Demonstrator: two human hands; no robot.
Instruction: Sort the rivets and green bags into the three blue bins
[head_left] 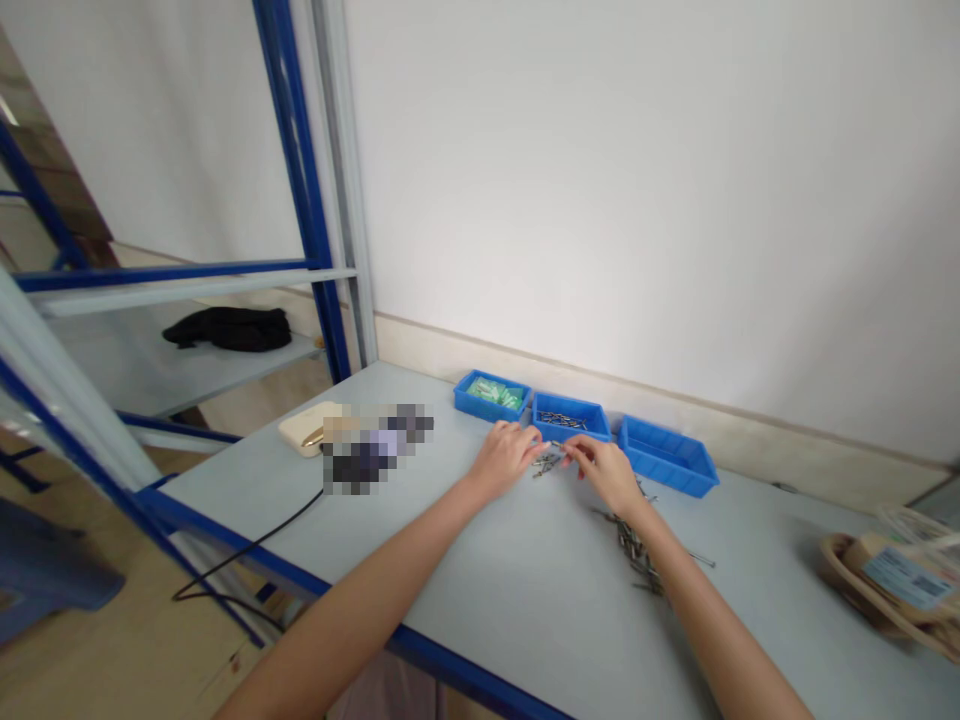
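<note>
Left hand (504, 458) and right hand (604, 472) low over the grey tabletop (517, 590), fingertips close together above a small heap of screws (546, 465); cannot tell whether either pinches one. A longer spill of screws (634, 545) lies out by the right wrist. Farther on, some screws sit in the middle blue bin (570, 417), between a green-packed blue bin (491, 396) and a third blue bin (667, 456).

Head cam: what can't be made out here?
Head view only:
Object on the table: hidden by a pixelated patch.
Small metal pieces: too small to identify.
Green items in a blue bin: too blurred.
Woven basket: cut off by the right edge.
</note>
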